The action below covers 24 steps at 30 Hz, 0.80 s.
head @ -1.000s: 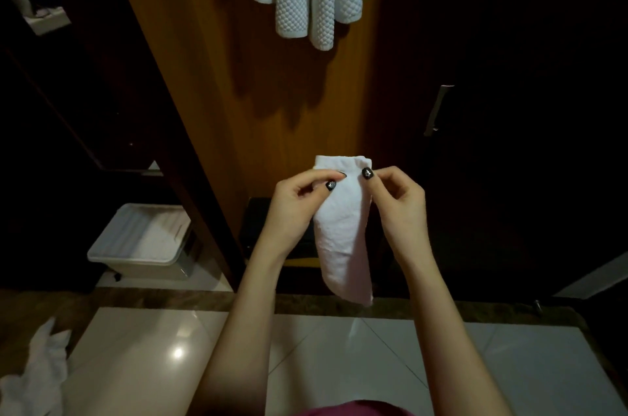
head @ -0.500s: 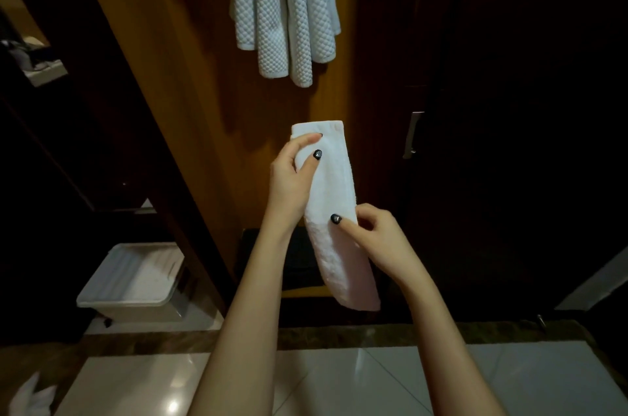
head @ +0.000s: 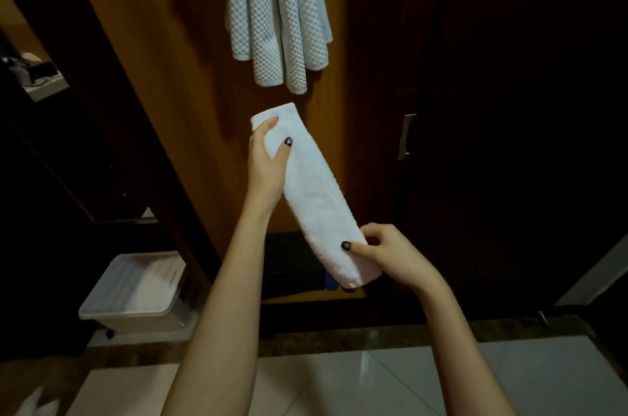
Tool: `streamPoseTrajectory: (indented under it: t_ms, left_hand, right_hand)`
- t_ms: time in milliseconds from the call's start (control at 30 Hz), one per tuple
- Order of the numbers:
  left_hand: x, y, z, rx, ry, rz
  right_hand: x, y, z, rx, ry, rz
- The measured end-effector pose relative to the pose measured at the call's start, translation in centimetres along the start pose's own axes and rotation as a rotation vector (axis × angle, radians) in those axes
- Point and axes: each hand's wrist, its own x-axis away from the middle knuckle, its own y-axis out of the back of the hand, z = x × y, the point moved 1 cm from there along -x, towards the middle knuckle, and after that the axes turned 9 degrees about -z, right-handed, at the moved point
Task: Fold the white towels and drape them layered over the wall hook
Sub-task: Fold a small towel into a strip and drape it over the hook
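Observation:
A narrow folded white towel (head: 314, 191) slants in the air before the wooden wall, upper end at the left, lower end at the right. My left hand (head: 268, 160) grips its upper end, thumb across the front. My right hand (head: 387, 254) pinches the lower end, thumb on top. Above, waffle-textured white towels (head: 277, 11) hang in folds from the top of the wall; the hook itself is out of view.
A wooden wall panel (head: 176, 82) stands ahead, with a dark door and its metal handle (head: 406, 136) to the right. A white lidded bin (head: 136, 289) sits on the floor at left. Another white cloth (head: 35, 403) lies at the bottom left corner on glossy tiles.
My right hand slid down the towel from its top to its lower end. My left hand kept the upper end and rose. The towel now slants, and the view tilted upward.

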Motion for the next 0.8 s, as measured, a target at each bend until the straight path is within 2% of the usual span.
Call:
streamPoseTrajectory:
  t_ms: [100, 267, 467, 700, 800]
  left_hand:
    - [-0.1, 0.6, 1.1, 0.003, 0.028, -0.027]
    - [0.0, 2.0, 3.1, 0.011, 0.082, -0.039]
    - [0.2, 2.5, 4.4, 0.071, 0.141, -0.069]
    - [0.5, 3.0, 5.7, 0.112, 0.151, -0.081]
    - [0.5, 3.0, 6.3, 0.148, 0.165, -0.087]
  right_hand:
    - [0.2, 0.0, -0.7, 0.061, -0.008, 0.029]
    - [0.6, 0.3, -1.7, 0.039, 0.011, -0.117]
    - [0.8, 0.2, -2.1, -0.092, 0.040, -0.043]
    - [0.1, 1.2, -3.0, -0.200, 0.009, -0.291]
    - [0.1, 1.4, -3.6, -0.357, -0.042, -0.340]
